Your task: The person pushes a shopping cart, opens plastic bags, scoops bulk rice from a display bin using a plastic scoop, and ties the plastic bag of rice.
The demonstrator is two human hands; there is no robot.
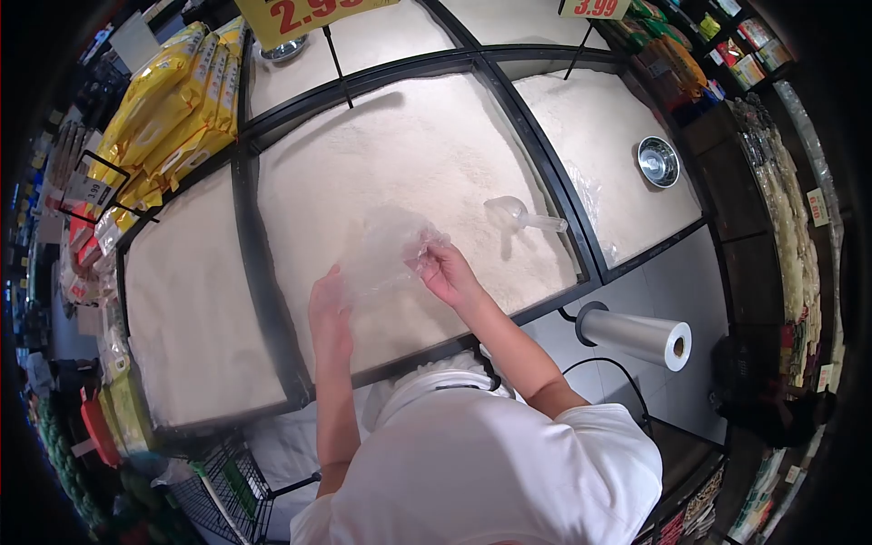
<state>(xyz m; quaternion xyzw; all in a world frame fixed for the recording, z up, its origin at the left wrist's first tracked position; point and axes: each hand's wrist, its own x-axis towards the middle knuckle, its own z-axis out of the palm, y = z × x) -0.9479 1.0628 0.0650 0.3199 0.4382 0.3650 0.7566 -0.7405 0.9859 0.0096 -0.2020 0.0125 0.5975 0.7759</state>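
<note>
A clear plastic bag (386, 250) is stretched between my two hands above the middle bin of white, flour-like powder (363, 163). My right hand (443, 271) pinches the bag's gathered upper right edge. At the bag's lower left side, my left hand (330, 313) holds on to it, its fingers partly veiled by the film. I cannot see any contents in the bag. A clear plastic scoop (522, 216) lies on the powder to the right of my right hand, its handle pointing right.
Black dividers (254, 263) separate the bins. A metal bowl (658, 162) sits in the right bin. A roll of plastic bags (640, 336) is mounted by the front edge. Yellow packages (173, 100) are stacked at left. A shopping cart (227, 490) stands below. Price signs (309, 16) rise above the bins.
</note>
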